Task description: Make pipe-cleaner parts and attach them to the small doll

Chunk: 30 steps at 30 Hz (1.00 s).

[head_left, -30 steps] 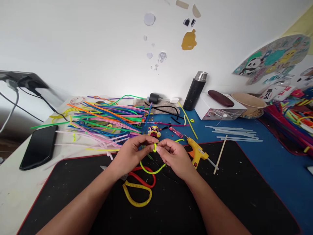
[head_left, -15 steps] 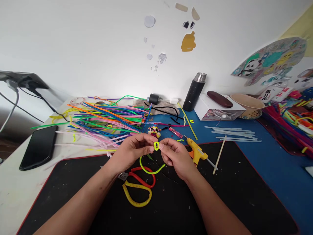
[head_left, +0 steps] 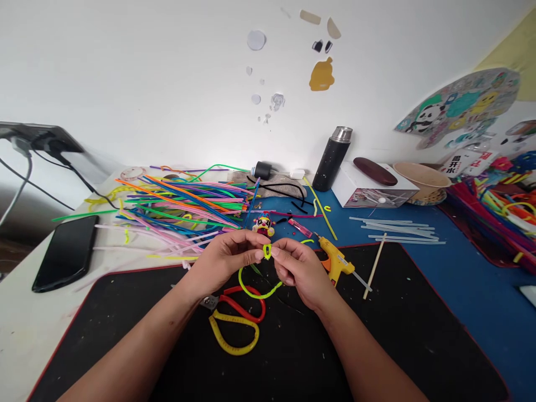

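Between the fingertips of both hands is a small loop bent in a yellow-green pipe cleaner (head_left: 260, 295), whose tail curves down below them. My left hand (head_left: 232, 254) pinches the loop's left side with thumb and fingers. My right hand (head_left: 299, 265) pinches its right side, the other fingers curled in. Just beyond the fingertips sits a small colourful figure (head_left: 263, 223). Under the left wrist lie scissors (head_left: 234, 334) with one red and one yellow handle, blades partly hidden by the arm. A yellow hot glue gun (head_left: 336, 261) lies right of my right hand.
Many coloured pipe cleaners (head_left: 188, 201) are heaped at the back left, near a black phone (head_left: 66, 254). A black thermos (head_left: 332, 162) stands by a white box (head_left: 372, 190). Clear glue sticks (head_left: 397, 228) and a wooden stick (head_left: 374, 267) lie right. A black mat (head_left: 397, 335) is underneath.
The small loop has turned slightly and looks narrower between my fingertips. Both hands keep their pinch in nearly the same place. The view has shifted a little.
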{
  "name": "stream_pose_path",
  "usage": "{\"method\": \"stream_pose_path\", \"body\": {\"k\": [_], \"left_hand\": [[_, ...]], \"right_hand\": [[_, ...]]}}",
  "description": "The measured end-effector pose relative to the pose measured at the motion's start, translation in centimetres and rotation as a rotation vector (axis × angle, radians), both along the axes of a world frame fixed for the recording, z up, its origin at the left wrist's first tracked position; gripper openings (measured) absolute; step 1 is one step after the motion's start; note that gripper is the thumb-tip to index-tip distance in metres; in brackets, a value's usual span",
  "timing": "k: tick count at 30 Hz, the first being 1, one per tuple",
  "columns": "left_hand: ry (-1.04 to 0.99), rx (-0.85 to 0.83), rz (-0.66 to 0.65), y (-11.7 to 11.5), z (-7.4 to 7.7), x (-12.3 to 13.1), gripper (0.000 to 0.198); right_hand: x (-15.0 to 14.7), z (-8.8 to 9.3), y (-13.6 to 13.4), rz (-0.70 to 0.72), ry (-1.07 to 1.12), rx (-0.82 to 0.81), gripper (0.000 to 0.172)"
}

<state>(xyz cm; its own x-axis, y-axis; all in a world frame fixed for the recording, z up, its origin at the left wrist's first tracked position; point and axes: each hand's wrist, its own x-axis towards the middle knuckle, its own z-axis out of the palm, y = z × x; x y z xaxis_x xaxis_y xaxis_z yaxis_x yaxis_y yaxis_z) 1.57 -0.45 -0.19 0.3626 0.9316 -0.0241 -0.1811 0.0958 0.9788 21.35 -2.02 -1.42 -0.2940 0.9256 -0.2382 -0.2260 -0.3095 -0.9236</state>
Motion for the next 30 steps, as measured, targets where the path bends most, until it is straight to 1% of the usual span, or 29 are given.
{"method": "stream_pose_path", "body": {"k": [4,13,22,30], "left_hand": [[0.003,0.022,0.012,0.03,-0.16,0.02,0.026],[0.018,0.058,-0.006,-0.02,-0.88,-0.02,0.022],[0.054,0.091,-0.011,-0.05,-0.69,-0.05,0.021],[0.065,0.108,-0.021,-0.09,-0.86,-0.2,0.02]], "right_hand": [[0.02,0.05,0.05,0.004,0.0,-0.007,0.035],[-0.02,-0.1,-0.07,0.007,0.006,-0.024,0.036],[-0.02,0.0,-0.1,0.018,0.005,-0.041,0.036],[-0.06,0.08,-0.11,0.024,0.016,-0.048,0.036]]}}
